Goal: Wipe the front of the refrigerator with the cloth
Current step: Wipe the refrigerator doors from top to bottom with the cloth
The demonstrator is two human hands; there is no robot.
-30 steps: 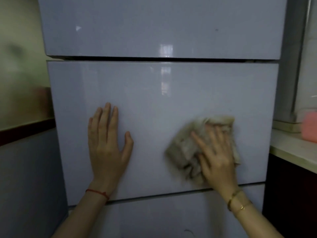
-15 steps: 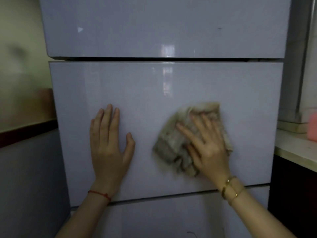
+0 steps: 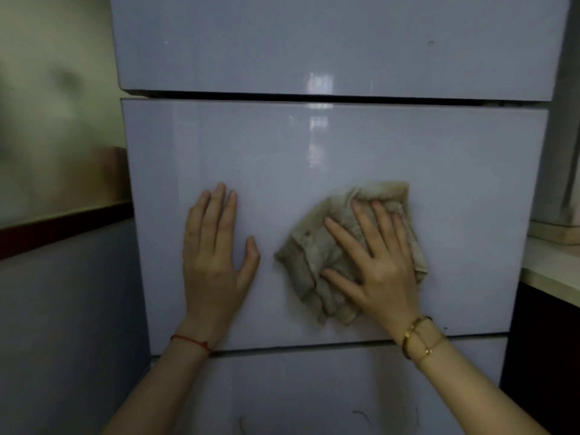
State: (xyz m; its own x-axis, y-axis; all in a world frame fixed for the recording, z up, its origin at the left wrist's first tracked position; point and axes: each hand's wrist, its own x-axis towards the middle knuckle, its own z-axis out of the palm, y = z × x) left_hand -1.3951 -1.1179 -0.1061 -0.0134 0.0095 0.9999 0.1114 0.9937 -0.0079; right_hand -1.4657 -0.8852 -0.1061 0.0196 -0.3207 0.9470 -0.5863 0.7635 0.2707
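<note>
A glossy pale grey refrigerator (image 3: 314, 152) fills the view, with a top door, a middle drawer front and a lower front. A crumpled beige cloth (image 3: 317, 252) lies against the middle front, right of centre. My right hand (image 3: 376, 265) presses flat on the cloth with fingers spread, covering its right part. My left hand (image 3: 213, 262) rests flat and bare on the same front, a hand's width to the left of the cloth, fingers together and pointing up.
A wall (image 3: 59, 152) with a dark red strip stands close on the left. On the right, a light countertop (image 3: 552, 271) over a dark cabinet adjoins the refrigerator. Dark gaps separate the fronts above and below the middle one.
My right hand slid the cloth leftward and upward across the middle front. My left hand stayed in place. The view has shifted a little.
</note>
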